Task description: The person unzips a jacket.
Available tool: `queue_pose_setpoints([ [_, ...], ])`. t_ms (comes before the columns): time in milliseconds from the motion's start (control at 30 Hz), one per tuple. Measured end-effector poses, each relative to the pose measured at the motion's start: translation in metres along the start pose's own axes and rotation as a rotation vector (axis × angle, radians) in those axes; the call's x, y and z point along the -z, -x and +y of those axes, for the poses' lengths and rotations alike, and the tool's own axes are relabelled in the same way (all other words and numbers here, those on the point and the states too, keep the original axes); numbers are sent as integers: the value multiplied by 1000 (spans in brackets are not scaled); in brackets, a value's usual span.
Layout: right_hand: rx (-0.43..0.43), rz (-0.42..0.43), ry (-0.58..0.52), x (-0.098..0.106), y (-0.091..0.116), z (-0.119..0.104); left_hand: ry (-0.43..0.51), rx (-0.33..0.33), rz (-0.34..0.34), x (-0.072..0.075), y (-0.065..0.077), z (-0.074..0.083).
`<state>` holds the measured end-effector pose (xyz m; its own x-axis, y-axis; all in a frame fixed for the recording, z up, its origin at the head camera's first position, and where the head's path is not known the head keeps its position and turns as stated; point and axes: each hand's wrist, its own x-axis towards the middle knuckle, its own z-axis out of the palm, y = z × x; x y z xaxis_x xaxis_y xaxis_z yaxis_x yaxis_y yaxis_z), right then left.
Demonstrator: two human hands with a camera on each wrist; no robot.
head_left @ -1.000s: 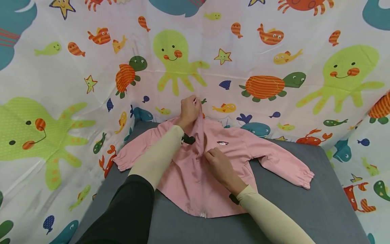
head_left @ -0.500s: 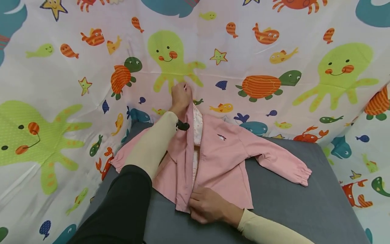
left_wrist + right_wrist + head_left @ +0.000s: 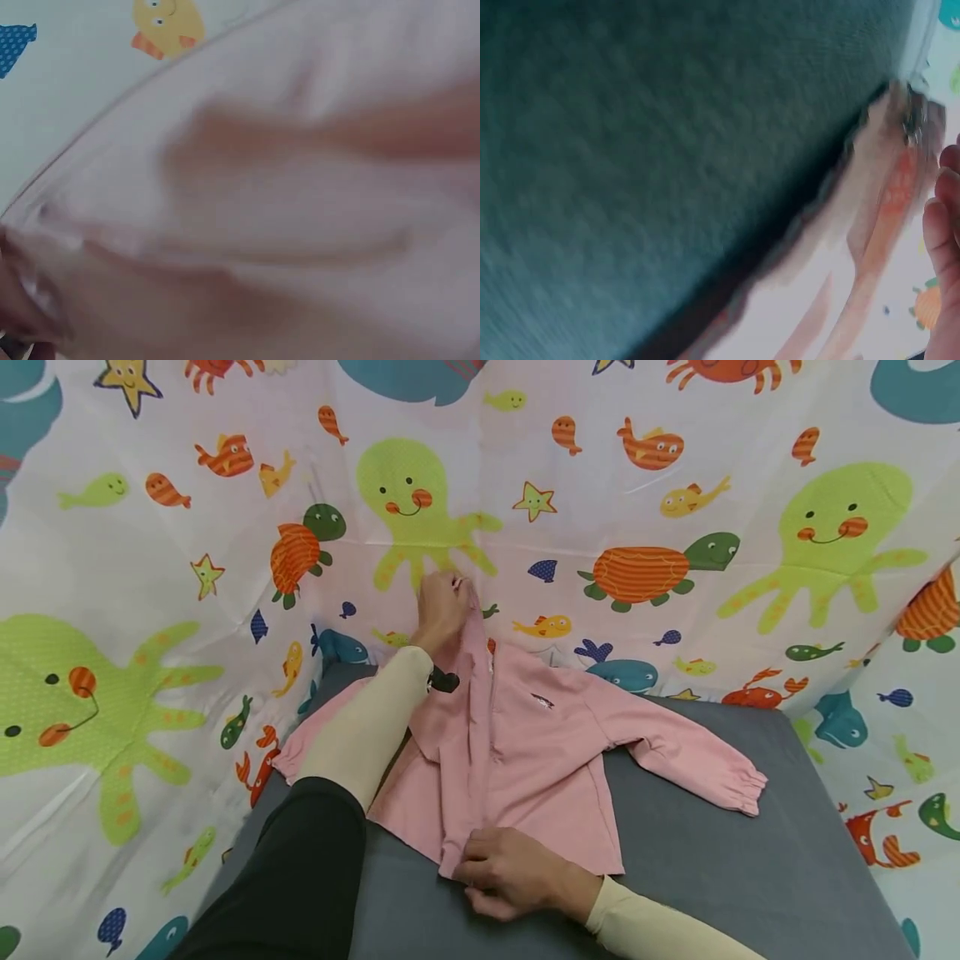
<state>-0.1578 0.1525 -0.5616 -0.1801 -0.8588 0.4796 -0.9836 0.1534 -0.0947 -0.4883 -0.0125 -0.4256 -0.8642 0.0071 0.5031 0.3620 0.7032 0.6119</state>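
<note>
A pink long-sleeved jacket (image 3: 551,752) lies on a grey surface, its front zipper (image 3: 492,718) running down the middle. At the top, my left hand (image 3: 441,606) pinches the collar end of one front edge and holds it up off the surface. My right hand (image 3: 513,872), fingers curled, is at the bottom hem by the zipper's lower end; what lies between its fingertips is hidden in the head view. The right wrist view shows the hem's pale lining (image 3: 817,300) beside the fingers (image 3: 939,232). Much of the left wrist view is blurred pink cloth.
White fabric (image 3: 600,493) printed with sea animals hangs behind and at both sides. The grey surface (image 3: 697,768) shows to the right of the jacket and in front of it. One sleeve (image 3: 697,760) stretches out to the right.
My right hand has gone from mid-chest down the zipper to the hem. The left hand has lifted the collar edge higher and leftward. The front parted, showing lining, then its edges drew closer again.
</note>
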Motion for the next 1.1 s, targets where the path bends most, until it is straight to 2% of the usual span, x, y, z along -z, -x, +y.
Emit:
queue_pose_setpoints([
  [133,-73,85,-9,5,3,9,16,-22,-92,5,13,-2],
  [233,-139,131,5,11,6,16,26,-51,-121,7,22,-7],
  [533,-331,195,40,28,18,30,103,-133,-78,10,54,-19],
  [833,-573,274,-86,39,29,40,273,-244,-21,12,92,-24],
  [1000,-718,301,-135,42,35,45,245,-330,8,13,117,-30],
  [1100,-792,324,-149,44,38,47,216,-314,-6,17,136,-33],
])
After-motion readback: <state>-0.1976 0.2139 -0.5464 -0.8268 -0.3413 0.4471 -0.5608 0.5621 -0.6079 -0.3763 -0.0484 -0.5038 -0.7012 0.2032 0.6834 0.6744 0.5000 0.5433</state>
